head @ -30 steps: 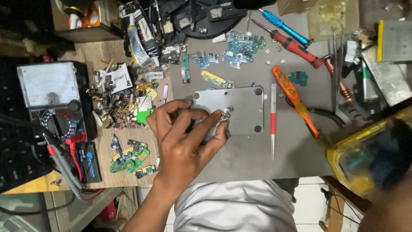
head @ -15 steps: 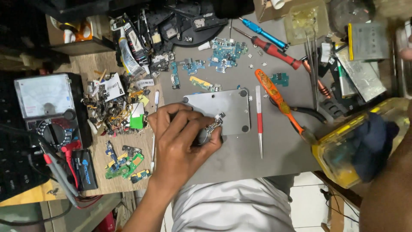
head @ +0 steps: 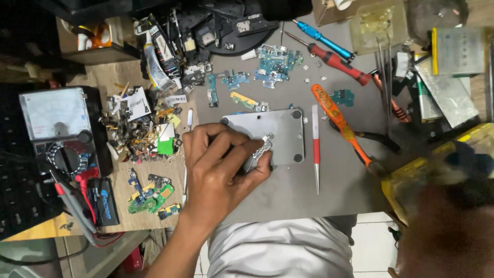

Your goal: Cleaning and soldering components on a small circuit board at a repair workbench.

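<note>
My left hand [head: 218, 167] rests on the grey table [head: 288, 198], fingers curled together and clamped on a small silvery metal part [head: 260, 149], which I pinch between thumb and fingertips. The part sits tilted over the lower left area of a flat grey metal plate [head: 280, 126] with rounded corners and dark corner dots, and it appears to touch the plate. Just at 3 o'clock from the plate lies a slim red and white tool [head: 315, 146], pointing toward 6 o'clock. Beyond it, an orange screwdriver [head: 339, 123] lies slanted from 11 to 5 o'clock. At 12 o'clock from the plate, small blue circuit boards [head: 272, 64] are scattered, with a red screwdriver [head: 334, 62] and a blue screwdriver [head: 321, 37] at about 1 o'clock. At 9 o'clock from my hand, a heap of tiny components [head: 139, 128] covers the wooden board, and green boards [head: 154, 198] lie at about 8 o'clock. Farther at 9 o'clock stands an analogue multimeter [head: 59, 128] with red and black leads. My right hand [head: 447, 231] is a dark blur at 4 o'clock, near a yellow clear container [head: 406, 185]; I cannot tell whether its fingers are apart or together.
</note>
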